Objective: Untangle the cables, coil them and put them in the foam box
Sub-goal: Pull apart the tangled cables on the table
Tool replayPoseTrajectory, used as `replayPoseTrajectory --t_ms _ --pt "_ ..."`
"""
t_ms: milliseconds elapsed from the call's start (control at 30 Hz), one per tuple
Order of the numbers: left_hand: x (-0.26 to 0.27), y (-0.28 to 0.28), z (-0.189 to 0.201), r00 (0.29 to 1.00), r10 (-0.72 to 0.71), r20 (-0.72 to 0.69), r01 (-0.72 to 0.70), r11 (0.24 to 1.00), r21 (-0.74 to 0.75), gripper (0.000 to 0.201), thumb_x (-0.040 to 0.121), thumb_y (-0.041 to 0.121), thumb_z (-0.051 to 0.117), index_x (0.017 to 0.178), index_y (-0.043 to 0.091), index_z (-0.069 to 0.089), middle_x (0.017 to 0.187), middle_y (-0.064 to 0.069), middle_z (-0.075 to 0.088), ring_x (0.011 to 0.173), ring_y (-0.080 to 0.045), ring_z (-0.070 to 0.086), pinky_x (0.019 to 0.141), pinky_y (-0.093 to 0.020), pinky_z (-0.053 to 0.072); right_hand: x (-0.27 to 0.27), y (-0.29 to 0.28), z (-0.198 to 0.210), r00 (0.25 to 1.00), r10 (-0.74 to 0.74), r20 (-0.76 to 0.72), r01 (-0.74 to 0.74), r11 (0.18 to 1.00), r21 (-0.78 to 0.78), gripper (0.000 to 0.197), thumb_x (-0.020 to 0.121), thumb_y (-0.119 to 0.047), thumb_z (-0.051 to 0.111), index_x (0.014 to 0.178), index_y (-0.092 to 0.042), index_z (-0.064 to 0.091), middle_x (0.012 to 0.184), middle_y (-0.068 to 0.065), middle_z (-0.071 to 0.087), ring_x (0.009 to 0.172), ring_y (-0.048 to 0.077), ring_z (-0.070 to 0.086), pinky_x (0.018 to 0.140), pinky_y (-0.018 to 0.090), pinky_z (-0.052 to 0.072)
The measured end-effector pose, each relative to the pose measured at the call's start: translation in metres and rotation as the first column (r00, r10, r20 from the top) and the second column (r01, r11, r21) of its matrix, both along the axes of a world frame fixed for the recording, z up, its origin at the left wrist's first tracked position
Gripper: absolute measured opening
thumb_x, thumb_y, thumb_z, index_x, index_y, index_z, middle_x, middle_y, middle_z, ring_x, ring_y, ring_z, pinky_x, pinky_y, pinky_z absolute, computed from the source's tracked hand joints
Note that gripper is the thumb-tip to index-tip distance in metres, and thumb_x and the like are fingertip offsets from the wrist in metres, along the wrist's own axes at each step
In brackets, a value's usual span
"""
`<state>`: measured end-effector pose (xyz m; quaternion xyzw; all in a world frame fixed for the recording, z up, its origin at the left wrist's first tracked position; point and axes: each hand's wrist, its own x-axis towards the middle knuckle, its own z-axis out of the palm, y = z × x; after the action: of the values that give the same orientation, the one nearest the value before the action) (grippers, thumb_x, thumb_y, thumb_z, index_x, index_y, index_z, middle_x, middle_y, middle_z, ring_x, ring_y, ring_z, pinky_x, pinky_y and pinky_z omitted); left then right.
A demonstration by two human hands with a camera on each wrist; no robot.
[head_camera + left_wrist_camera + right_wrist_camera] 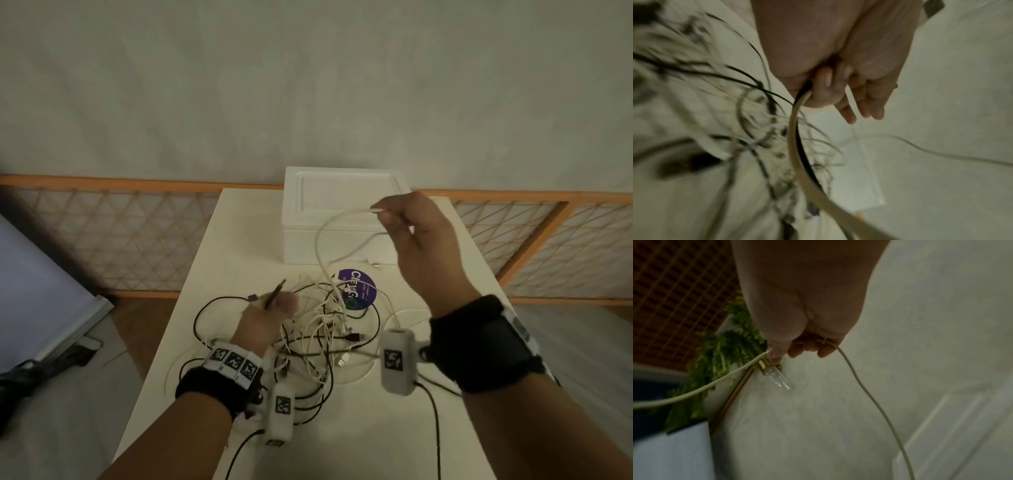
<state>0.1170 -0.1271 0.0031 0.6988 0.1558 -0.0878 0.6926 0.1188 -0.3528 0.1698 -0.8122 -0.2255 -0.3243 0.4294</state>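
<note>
A tangle of black and white cables [318, 332] lies in the middle of the white table [394, 438]. My left hand [272, 306] rests at the tangle's left side and grips a black cable whose jack plug [278, 291] sticks up; in the left wrist view this hand [828, 87] holds a white cable [792, 138] and a black one together. My right hand [394, 217] is raised in front of the foam box [342, 240] and pinches the end of a white cable [320, 240] that arcs down into the tangle. The box's lid is on.
A round purple sticker [357, 289] lies on the table between the tangle and the box. A wooden lattice rail [113, 236] runs behind the table. In the right wrist view a wall lamp bulb [778, 378] and a green plant [723, 363] show beyond my right hand [791, 350].
</note>
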Motion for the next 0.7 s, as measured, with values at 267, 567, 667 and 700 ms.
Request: replayPoseTrajectory --t_ms 267,567,667,700 --pt "0.006 -0.035 -0.002 0.916 -0.400 0.042 0.354 0.852 0.385 0.027 0.085 0.033 0.064 0.102 0.013 0.068 0.099 -0.004 0.069 0.098 -0.024 0.064 0.089 -0.031 0.050 -0.033 0.027 0.032 0.993 0.113 0.042 -0.118 0.983 0.140 0.015 0.092 -0.016 0.053 0.101 -0.022 0.064 0.092 -0.013 0.060 0.090 0.005 0.057 0.083 0.023 0.043" --pt "0.006 -0.003 -0.033 0.911 -0.330 -0.245 0.403 0.597 0.694 0.034 0.089 0.044 0.059 0.100 0.013 0.067 0.092 -0.001 0.066 0.089 -0.020 0.062 0.079 -0.030 0.049 -0.006 -0.038 0.041 0.912 -0.191 0.363 0.294 0.922 -0.252 0.013 0.085 0.000 0.061 0.090 -0.004 0.073 0.070 0.012 0.065 0.066 0.032 0.059 0.065 0.046 0.048" --pt "0.004 0.004 -0.040 0.935 -0.283 -0.212 0.347 0.627 0.697 0.028 0.088 0.042 0.062 0.086 0.015 0.066 0.082 0.000 0.064 0.085 -0.022 0.062 0.076 -0.031 0.048 0.014 -0.055 0.059 0.916 -0.222 0.335 0.327 0.896 -0.301 0.012 0.086 -0.002 0.060 0.087 -0.004 0.072 0.072 0.017 0.065 0.068 0.035 0.059 0.068 0.047 0.049" --pt "0.004 0.002 -0.034 0.950 -0.248 -0.191 0.311 0.669 0.676 0.030 0.090 0.042 0.060 0.077 0.015 0.063 0.074 0.000 0.061 0.077 -0.021 0.060 0.068 -0.030 0.045 0.022 -0.057 0.058 0.951 -0.202 0.236 0.275 0.899 -0.340 0.015 0.087 -0.009 0.058 0.085 -0.005 0.072 0.073 0.016 0.065 0.069 0.035 0.059 0.069 0.045 0.049"
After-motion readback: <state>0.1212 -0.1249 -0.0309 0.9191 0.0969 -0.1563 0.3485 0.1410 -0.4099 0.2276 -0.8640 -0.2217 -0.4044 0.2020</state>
